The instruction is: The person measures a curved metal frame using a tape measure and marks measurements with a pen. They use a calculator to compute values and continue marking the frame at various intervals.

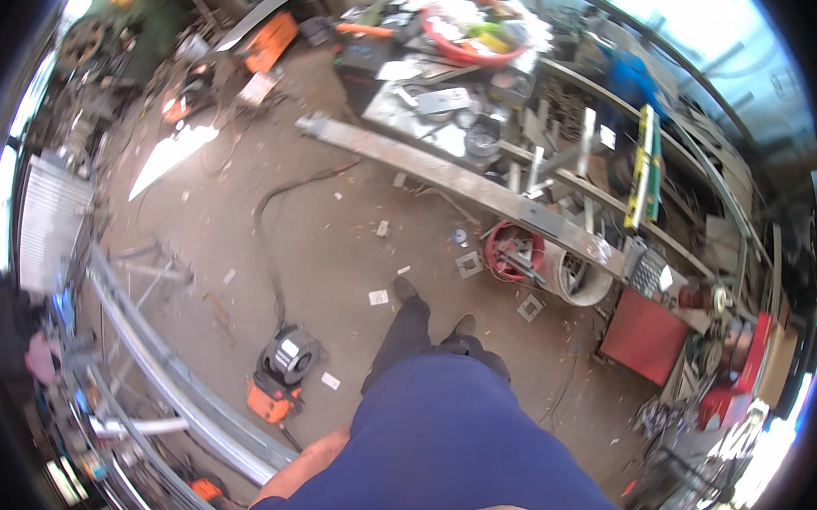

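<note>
Metal workshop — steel beam (479, 193), cluttered bench (439, 108)

A bare stretch of dusty concrete floor (325, 231) lies open ahead of the person's feet, crossed by a dark cable (266, 234). An orange and black power tool (284, 370) sits on the floor just left of the legs. A long steel bar (460, 184) runs diagonally across the right side, barring the way to a cluttered workbench (439, 117). Long metal rails (172, 375) close off the left. A red bucket (515, 250) stands beneath the bar.
</note>
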`<move>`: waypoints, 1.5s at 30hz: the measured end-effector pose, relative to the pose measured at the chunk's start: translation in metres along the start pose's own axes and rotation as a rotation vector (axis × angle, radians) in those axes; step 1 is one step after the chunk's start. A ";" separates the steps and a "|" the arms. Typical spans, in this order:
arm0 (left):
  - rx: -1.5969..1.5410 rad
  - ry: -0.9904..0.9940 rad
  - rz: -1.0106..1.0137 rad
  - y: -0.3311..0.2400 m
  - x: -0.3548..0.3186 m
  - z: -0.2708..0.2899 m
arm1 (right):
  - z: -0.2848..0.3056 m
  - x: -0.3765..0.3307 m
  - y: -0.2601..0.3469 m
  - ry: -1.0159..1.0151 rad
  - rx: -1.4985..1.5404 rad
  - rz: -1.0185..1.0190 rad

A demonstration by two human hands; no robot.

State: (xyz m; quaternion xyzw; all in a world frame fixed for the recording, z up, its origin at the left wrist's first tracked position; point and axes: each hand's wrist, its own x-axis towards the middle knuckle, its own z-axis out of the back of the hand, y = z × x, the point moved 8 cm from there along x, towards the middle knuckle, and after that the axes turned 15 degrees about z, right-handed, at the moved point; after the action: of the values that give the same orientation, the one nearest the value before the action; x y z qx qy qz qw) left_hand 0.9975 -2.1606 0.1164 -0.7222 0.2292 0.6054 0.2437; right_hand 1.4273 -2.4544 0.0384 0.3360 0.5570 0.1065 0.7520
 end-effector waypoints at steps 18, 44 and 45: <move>-0.465 0.402 -0.058 0.035 0.018 0.007 | -0.126 0.255 0.380 0.327 -0.583 0.374; -0.576 -0.538 -0.343 -0.207 -0.020 0.195 | -0.541 0.336 0.591 1.488 -0.836 -0.212; -0.666 -0.509 -0.370 -0.214 -0.011 0.202 | -0.547 0.347 0.585 1.539 -0.937 -0.172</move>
State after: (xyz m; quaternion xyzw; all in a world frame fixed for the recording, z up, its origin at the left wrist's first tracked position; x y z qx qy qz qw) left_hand 0.9754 -1.8673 0.1136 -0.6183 -0.1781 0.7505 0.1509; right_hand 1.1789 -1.6177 0.0534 -0.2117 0.8287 0.4610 0.2366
